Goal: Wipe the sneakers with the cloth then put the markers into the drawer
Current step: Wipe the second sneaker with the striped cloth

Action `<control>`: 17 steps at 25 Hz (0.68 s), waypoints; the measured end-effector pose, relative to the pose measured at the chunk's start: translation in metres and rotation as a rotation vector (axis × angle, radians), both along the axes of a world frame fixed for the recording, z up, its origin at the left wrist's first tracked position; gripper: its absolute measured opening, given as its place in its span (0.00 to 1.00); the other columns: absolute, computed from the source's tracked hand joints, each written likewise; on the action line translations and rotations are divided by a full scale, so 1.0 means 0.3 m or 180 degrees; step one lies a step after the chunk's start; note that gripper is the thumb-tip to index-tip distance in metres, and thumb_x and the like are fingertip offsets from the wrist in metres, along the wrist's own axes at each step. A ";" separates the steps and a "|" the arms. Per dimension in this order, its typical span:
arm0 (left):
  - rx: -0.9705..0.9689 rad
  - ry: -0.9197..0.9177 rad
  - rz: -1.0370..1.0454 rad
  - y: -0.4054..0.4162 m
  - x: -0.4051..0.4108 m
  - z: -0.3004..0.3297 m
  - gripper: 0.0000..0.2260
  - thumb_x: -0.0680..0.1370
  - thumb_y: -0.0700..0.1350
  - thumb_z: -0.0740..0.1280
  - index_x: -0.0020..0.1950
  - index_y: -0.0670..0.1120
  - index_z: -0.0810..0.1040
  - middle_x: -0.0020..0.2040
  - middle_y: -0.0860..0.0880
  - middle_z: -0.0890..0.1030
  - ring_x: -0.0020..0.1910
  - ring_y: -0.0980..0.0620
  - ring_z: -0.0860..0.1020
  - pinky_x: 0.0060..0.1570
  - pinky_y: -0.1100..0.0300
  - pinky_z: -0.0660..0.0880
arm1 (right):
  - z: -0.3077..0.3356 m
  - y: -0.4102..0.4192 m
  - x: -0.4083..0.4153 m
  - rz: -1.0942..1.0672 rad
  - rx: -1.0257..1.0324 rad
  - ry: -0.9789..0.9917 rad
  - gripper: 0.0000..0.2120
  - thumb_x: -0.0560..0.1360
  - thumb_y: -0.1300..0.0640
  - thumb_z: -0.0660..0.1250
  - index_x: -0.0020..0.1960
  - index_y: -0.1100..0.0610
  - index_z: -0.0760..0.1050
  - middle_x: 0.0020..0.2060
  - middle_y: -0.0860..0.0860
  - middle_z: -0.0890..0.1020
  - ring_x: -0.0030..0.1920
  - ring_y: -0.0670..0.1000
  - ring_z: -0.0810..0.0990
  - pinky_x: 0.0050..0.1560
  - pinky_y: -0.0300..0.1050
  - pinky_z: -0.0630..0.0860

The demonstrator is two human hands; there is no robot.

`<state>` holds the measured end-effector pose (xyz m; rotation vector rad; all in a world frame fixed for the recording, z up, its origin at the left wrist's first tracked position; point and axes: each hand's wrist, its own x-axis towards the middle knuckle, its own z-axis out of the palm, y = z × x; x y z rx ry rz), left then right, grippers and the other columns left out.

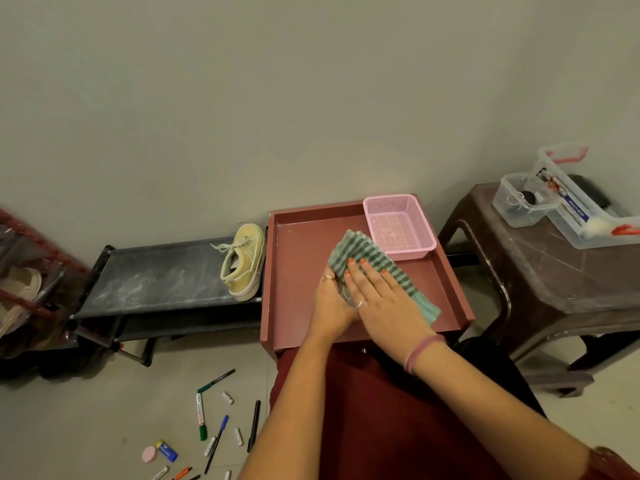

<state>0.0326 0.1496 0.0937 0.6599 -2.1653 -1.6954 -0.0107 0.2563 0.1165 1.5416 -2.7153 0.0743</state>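
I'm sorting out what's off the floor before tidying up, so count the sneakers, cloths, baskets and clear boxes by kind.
Yellow sneaker: 1
Striped cloth: 1
Pink basket: 1
Clear plastic boxes: 2
Total: 5

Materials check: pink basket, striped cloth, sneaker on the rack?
Pink basket: looks like moulded plastic, matte, with a perforated mesh floor and walls. Striped cloth: soft woven or knitted fabric, green and grey ribbed bands, draping limply. Sneaker: likely pale yellow canvas with fabric laces and a paler, rubber-like sole.
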 end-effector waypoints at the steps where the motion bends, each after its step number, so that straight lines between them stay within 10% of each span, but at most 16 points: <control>1: 0.0017 0.0017 -0.0004 0.003 0.005 0.000 0.33 0.64 0.34 0.78 0.63 0.53 0.68 0.54 0.62 0.77 0.53 0.73 0.75 0.50 0.77 0.70 | -0.024 0.015 0.011 0.0113 0.0004 0.0060 0.27 0.72 0.59 0.47 0.68 0.61 0.71 0.68 0.57 0.73 0.67 0.58 0.73 0.63 0.54 0.73; 8: 0.0032 -0.0028 -0.0005 -0.020 0.029 -0.007 0.39 0.57 0.31 0.80 0.64 0.45 0.68 0.53 0.57 0.78 0.48 0.72 0.76 0.47 0.75 0.72 | -0.017 0.062 -0.062 -0.0003 -0.0604 -0.0243 0.33 0.71 0.68 0.60 0.75 0.56 0.59 0.75 0.52 0.61 0.75 0.54 0.59 0.72 0.53 0.63; 14: 0.0229 0.0030 0.0174 -0.029 0.045 -0.024 0.30 0.63 0.30 0.77 0.62 0.43 0.71 0.51 0.49 0.83 0.50 0.58 0.82 0.51 0.62 0.78 | -0.105 0.107 -0.019 0.0938 -0.0498 0.1127 0.24 0.76 0.59 0.51 0.71 0.55 0.67 0.70 0.50 0.70 0.72 0.56 0.64 0.68 0.56 0.61; 17: 0.0334 0.0045 0.0031 -0.014 0.022 -0.017 0.35 0.60 0.25 0.77 0.63 0.41 0.69 0.51 0.51 0.82 0.48 0.62 0.81 0.47 0.68 0.76 | -0.106 0.105 -0.062 0.0653 -0.0813 0.0838 0.25 0.75 0.61 0.51 0.72 0.53 0.63 0.71 0.50 0.69 0.72 0.55 0.62 0.69 0.55 0.59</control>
